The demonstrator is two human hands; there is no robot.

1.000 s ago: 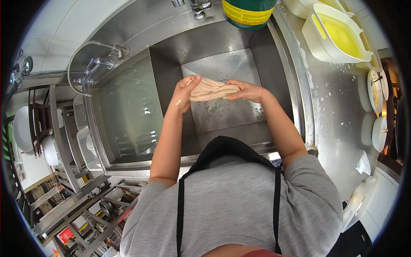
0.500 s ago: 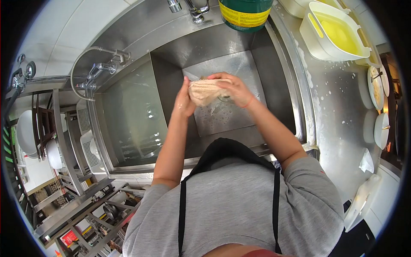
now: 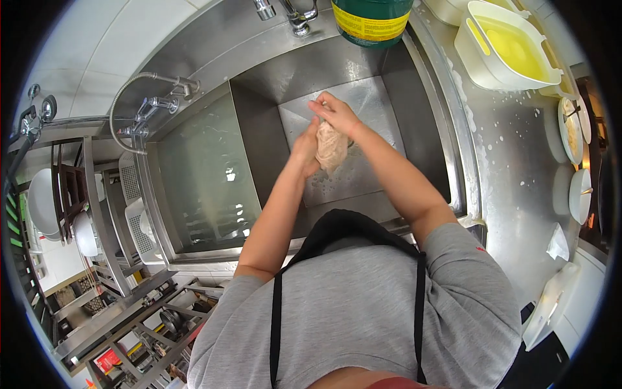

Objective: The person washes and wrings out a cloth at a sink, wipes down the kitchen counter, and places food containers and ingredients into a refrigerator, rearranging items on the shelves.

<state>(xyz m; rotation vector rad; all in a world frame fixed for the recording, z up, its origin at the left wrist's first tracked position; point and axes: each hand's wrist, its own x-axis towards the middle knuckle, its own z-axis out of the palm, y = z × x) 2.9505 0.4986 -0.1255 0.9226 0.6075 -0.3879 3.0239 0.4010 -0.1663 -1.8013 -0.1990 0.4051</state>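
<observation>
A wet beige cloth is bunched up between my hands, above the right-hand sink basin. My left hand presses against its left side, fingers closed along it. Over its top end my right hand is curled, gripping it from above. The cloth's lower end hangs loose toward me. Part of the cloth is hidden by my fingers. Water drops and suds lie on the basin floor below.
To the left is a basin of cloudy water. A green tub with a yellow label stands behind the sink. White containers with yellow liquid sit on the wet steel counter at right. A tap rises at the back.
My hands have turned and come closer together, twisting the cloth from lying sideways to hanging lengthwise. My left hand has moved right; my right hand has moved up and a little left.
</observation>
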